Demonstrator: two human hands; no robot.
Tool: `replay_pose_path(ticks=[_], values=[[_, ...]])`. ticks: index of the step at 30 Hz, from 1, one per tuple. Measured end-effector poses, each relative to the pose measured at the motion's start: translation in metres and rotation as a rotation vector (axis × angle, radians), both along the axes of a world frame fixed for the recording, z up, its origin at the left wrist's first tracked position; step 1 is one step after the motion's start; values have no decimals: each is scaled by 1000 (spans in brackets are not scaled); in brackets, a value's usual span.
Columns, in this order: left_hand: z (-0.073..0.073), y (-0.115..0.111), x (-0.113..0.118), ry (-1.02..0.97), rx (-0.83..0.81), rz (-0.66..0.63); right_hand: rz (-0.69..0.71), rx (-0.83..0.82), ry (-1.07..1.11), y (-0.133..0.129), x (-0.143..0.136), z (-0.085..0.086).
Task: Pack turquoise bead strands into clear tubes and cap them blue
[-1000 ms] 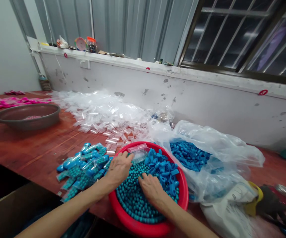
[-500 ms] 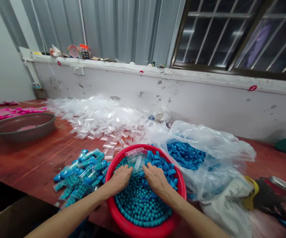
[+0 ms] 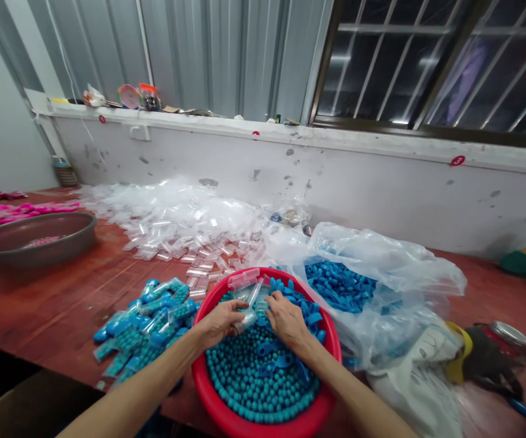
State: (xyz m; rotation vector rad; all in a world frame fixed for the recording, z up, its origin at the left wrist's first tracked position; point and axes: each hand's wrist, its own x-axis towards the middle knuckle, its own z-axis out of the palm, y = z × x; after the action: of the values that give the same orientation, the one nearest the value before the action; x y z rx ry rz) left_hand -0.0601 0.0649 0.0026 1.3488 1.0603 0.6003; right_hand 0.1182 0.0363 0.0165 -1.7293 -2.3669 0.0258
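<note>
A red basin full of turquoise beads is in front of me. My left hand is over the beads, its fingers closed around a clear plastic tube. Close beside it, my right hand is curled with its fingertips together by the basin's far side; what they pinch, if anything, I cannot make out. More clear tubes lie at the far rim. Blue caps are heaped at the basin's right, and a few loose ones rest on the beads.
Left of the basin lies a pile of bead-filled tubes with blue caps. Behind it spreads a heap of clear tubes. A plastic bag holds blue caps at the right. A grey-brown bowl stands far left, a lidded jar right.
My left hand has turned and now shows a clear tube in its fingers. The right hand has shifted slightly, and more blue caps lie on the beads. The view has moved a little.
</note>
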Motion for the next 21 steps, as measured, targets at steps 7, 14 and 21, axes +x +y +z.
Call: replay_pose_path(ticks=[7, 14, 21], values=[[20, -16, 19, -243, 7, 144, 124, -293, 870, -6, -7, 1], [29, -29, 36, -316, -10, 249, -28, -505, 1062, -11, -11, 4], [19, -23, 6, 634, 398, -135, 180, -164, -97, -35, 15, -2]])
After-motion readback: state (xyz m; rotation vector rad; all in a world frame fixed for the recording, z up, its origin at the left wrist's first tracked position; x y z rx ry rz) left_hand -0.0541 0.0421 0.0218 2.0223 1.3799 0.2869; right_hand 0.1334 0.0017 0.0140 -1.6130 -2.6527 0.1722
